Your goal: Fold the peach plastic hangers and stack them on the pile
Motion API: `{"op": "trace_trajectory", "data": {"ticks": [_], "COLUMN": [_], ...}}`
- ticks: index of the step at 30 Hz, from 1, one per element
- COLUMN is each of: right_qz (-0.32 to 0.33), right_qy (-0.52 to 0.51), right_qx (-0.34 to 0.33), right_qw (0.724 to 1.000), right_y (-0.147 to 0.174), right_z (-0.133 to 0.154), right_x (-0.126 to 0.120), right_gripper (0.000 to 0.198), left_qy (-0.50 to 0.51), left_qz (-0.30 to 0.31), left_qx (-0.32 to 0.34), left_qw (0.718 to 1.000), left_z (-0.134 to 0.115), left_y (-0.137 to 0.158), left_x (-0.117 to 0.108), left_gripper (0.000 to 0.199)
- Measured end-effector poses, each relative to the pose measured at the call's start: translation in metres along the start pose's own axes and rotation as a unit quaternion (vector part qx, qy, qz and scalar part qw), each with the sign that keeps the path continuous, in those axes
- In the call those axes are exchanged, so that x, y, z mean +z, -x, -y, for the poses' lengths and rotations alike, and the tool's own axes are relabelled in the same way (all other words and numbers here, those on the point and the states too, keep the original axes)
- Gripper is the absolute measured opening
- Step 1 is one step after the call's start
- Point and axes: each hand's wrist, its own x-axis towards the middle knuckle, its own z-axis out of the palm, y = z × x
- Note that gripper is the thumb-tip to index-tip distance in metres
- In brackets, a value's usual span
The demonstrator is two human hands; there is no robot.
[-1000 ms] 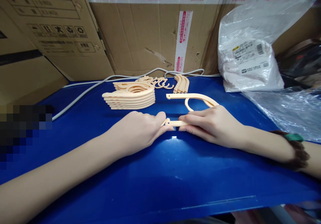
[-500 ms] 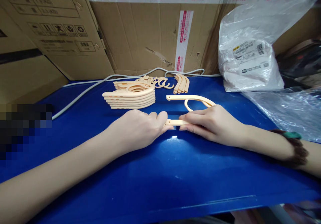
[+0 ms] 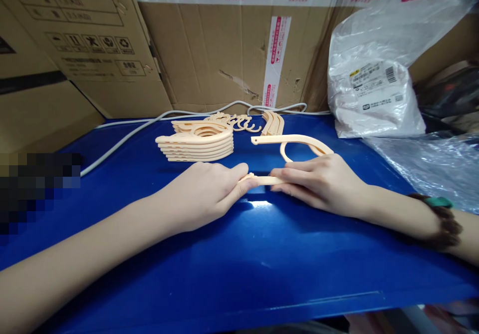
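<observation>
My right hand is closed around a cream plastic hanger piece. Its curved arm and a loop below stick out above the fingers. A flat cream bar runs from between the right thumb and fingers over to my left hand. There the left thumb and forefinger pinch the bar's end, which they mostly hide; a small cream bit shows at the fingertips. Whether bar and curved arm are one part, I cannot tell. Behind the left hand lies a stack of cream hanger pieces.
Several cream hooks and curved hanger arms lie at the back of the blue table. A grey cable crosses behind them. Cardboard boxes wall the back and left; a white plastic bag stands at the right.
My left thumb and forefinger have shifted over the bar's end, covering the hole that showed before. The bar has turned edge-on, and the curved arm sits slightly higher and further right.
</observation>
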Motion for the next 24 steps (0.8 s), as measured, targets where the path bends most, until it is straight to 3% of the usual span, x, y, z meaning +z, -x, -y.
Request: {"op": "trace_trajectory", "data": {"ticks": [6,12,24], "right_qz": [0.002,0.019,0.030], "right_qy": [-0.026,-0.052,-0.112], "right_qx": [0.008,0.013,0.012], "right_qw": [1.000,0.998,0.993], "right_y": [-0.0005,0.0003,0.0008], "right_z": [-0.0001,-0.0006,-0.0041], "right_x": [0.0012,0.0005,0.0008], "right_gripper": [0.027,0.029,0.026], "left_qy": [-0.028,-0.152,-0.144], "left_qz": [-0.038,-0.064,0.015], "left_qx": [0.048,0.061,0.027], "left_qw": [0.998,0.984,0.989], "left_z": [0.0017,0.0021,-0.0042], "left_y": [0.0000,-0.0014,-0.0035], "left_x": [0.0032,0.0051,0.0035], "left_gripper": [0.029,0.030,0.026]}}
